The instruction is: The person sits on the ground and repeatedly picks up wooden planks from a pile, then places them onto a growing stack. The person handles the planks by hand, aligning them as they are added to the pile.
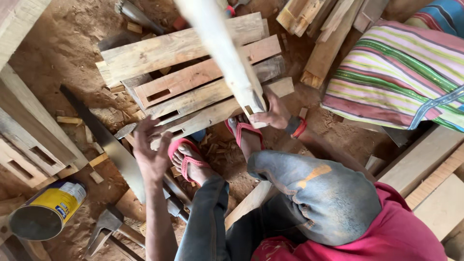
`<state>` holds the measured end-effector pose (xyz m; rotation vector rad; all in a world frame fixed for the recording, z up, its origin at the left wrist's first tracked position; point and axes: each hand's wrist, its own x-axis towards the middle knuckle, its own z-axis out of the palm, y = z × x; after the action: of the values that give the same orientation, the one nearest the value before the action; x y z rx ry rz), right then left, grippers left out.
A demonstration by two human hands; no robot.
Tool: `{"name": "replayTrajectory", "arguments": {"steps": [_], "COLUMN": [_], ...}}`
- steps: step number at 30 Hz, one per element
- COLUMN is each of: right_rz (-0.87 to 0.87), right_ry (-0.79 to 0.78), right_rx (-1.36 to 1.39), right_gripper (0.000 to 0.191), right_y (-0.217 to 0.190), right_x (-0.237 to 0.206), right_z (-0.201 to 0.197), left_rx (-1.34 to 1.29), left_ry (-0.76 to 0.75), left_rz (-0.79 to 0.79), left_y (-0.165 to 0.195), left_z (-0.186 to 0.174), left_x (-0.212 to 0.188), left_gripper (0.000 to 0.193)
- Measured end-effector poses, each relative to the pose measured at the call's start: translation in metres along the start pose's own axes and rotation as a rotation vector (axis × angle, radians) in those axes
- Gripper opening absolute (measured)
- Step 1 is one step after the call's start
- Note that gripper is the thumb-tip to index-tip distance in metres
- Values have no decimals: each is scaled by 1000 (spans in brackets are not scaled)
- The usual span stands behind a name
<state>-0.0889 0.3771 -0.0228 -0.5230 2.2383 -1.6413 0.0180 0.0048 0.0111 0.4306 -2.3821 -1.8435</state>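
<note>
Both hands work low over the dirt floor (58, 53). Right hand (273, 114) is clamped around the lower end of a pale post (222, 53), which leans up toward the camera, its foot beside a stack of mortised boards (193, 82). Left hand (151, 151) hangs free, fingers spread and curled, holding nothing, just above a saw (104, 140). Feet in red sandals (186, 157) rest near the boards. A yellow can (48, 208) lies at lower left.

A woodworking shop: handsaw (108, 145), mortised planks (193, 82), sawdust floor (63, 48)
</note>
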Motion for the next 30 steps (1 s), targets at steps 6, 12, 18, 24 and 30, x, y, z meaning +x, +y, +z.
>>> {"name": "replayTrajectory", "arguments": {"steps": [6,12,18,24,30], "right_rz": [84,-188,100,130,194], "right_ry": [-317,-424,-551,-558,-817], "right_rx": [-556,-702,-804,-497,-566], "right_gripper": [68,53,74,90,87], "right_y": [-7,-1,23,37,29], "right_x": [15,44,11,-33,-36], "right_z": [-35,-61,-65,-35,-22], "left_rx": [-396,-855,-285,51,232], "left_ry": [259,363,303,369,488], "left_rz": [-36,-90,-22,-106,-223], "left_y": [-13,-35,-9,3,-27], "left_z": [-25,-56,-52,-62,-63], "left_x": [9,25,6,17,-52], "left_gripper": [81,83,61,58,44]}}
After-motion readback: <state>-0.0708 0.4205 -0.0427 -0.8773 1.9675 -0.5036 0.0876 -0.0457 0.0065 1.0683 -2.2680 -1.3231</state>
